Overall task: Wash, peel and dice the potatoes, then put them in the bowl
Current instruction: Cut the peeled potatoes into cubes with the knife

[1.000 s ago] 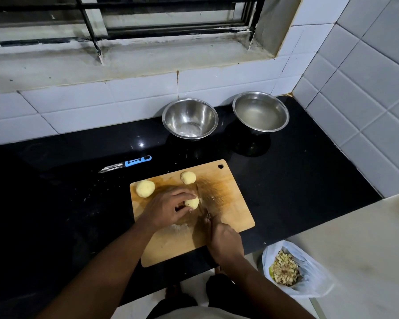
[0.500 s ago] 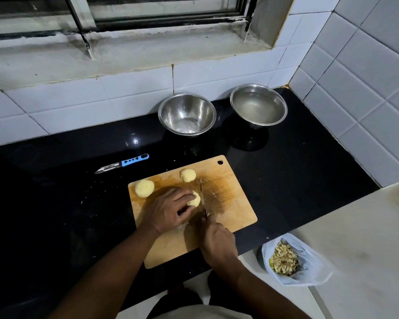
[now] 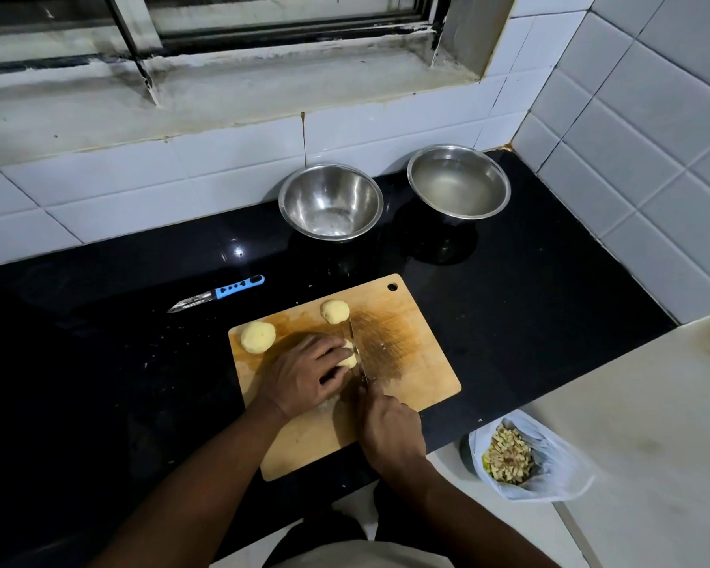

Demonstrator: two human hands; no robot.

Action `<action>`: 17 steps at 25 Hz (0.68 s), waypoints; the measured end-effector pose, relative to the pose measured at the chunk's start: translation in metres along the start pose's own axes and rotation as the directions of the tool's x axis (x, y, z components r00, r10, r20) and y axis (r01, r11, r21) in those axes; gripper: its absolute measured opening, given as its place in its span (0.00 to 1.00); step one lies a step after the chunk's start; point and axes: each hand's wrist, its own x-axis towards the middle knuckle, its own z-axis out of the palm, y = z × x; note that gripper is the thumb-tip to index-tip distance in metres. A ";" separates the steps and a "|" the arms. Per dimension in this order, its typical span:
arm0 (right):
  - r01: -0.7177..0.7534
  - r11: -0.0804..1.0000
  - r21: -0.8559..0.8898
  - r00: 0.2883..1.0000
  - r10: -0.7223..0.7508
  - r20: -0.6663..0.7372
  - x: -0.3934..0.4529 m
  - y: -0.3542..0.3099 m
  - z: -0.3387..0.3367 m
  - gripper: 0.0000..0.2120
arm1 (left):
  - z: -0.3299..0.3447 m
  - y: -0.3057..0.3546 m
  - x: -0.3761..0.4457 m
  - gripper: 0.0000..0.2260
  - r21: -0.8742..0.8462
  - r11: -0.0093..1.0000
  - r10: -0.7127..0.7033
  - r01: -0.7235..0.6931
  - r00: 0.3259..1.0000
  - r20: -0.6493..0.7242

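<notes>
Bare board [image 3: 419, 362] right of knife [image 3: 356, 351]

No readable text, labels, brands or numbers showing anywhere; nothing legible on any item.

The black counter [image 3: 529, 305] carries a wooden cutting board [image 3: 419, 362], a blue-handled peeler [image 3: 218, 293] and two steel bowls [image 3: 331, 202] [image 3: 458, 183] by the tiled wall.

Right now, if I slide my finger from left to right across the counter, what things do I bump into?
Peeler → potato at the board's left edge → empty steel bowl → steel bowl with water → bag of peels, down off the counter.
</notes>
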 end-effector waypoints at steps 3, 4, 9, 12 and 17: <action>-0.006 0.999 -0.033 1.000 0.006 -0.003 0.000 -0.001 -0.001 0.14 | -0.001 0.001 0.000 0.13 0.003 1.000 -0.007 0.007 1.000 0.002; 0.006 0.996 -0.086 1.000 -0.005 0.012 0.001 -0.002 0.000 0.14 | -0.001 0.001 0.000 0.13 0.002 1.000 -0.008 0.008 1.000 0.002; 0.066 0.971 -0.229 0.994 -0.045 0.096 0.011 -0.001 -0.003 0.14 | 0.002 -0.002 0.000 0.12 -0.027 0.999 -0.017 0.017 1.000 0.001; 0.085 0.972 -0.218 0.990 -0.057 0.131 0.016 0.002 -0.007 0.15 | 0.002 -0.002 -0.002 0.12 -0.025 1.000 -0.013 0.013 1.000 0.000; 0.066 0.962 -0.264 0.992 -0.033 0.124 0.017 0.000 -0.005 0.16 | 0.001 0.000 0.000 0.12 -0.031 1.000 -0.007 0.006 1.000 -0.020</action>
